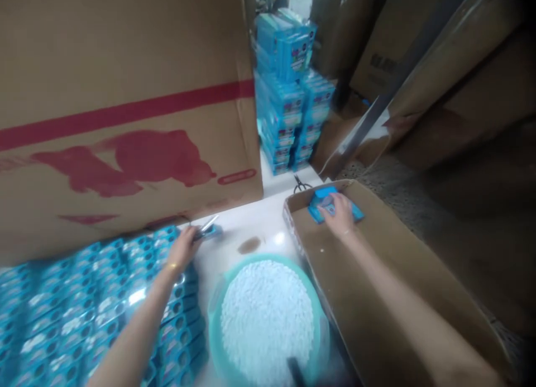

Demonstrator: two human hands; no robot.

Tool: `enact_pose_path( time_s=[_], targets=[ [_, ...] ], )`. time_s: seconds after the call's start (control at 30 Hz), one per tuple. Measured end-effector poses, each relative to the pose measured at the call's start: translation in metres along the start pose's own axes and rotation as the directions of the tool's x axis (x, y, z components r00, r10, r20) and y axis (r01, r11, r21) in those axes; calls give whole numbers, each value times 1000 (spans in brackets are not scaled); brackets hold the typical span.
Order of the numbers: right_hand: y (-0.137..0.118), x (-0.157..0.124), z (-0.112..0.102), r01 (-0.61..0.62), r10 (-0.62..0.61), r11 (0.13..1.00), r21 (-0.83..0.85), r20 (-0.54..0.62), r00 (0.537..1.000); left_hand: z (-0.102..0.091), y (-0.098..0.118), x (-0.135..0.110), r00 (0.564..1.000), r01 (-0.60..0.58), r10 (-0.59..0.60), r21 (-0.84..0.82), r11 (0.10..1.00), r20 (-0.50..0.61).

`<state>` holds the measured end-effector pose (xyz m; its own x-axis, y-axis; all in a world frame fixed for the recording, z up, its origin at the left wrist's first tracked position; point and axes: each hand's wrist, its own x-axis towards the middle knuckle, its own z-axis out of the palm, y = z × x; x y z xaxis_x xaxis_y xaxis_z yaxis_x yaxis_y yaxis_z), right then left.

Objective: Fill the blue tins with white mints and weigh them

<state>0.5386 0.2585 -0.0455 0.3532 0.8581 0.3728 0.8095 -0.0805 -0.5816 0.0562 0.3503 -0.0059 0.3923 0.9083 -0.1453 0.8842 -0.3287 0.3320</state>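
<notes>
Pinching a blue carton [317, 209] with right hand [340, 218] in a cardboard box [347, 297]; with left hand [183, 248] curled at a blue packet [214, 230] on the counter [247, 215], too blurred to confirm gripping; likely picking or placing; next calling for clean lift or release; flanked by pellet-filled basin [214, 320].

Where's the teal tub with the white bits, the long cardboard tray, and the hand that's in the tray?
Teal tub [214, 325]: head view, on its rim.
Cardboard tray [341, 286]: head view, on its bare bottom.
Right hand [340, 213]: head view, on its middle.
</notes>
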Motion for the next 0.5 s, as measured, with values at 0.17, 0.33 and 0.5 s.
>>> enact_pose_path(
  time_s=[0.17,0.33,0.5],
  targets=[
    [71,47,28,106,-49,965,-241,229,972,22,-64,30,998,35,-41,123,992,51],
    [72,36,29,-12,113,973,-231,426,898,24,-44,25,986,147,-133,152,977,-102],
    [45,-19,-15,-594,489,753,282,364,793,27,45,-39,994,-107,111,-125,986,24]
  ],
)
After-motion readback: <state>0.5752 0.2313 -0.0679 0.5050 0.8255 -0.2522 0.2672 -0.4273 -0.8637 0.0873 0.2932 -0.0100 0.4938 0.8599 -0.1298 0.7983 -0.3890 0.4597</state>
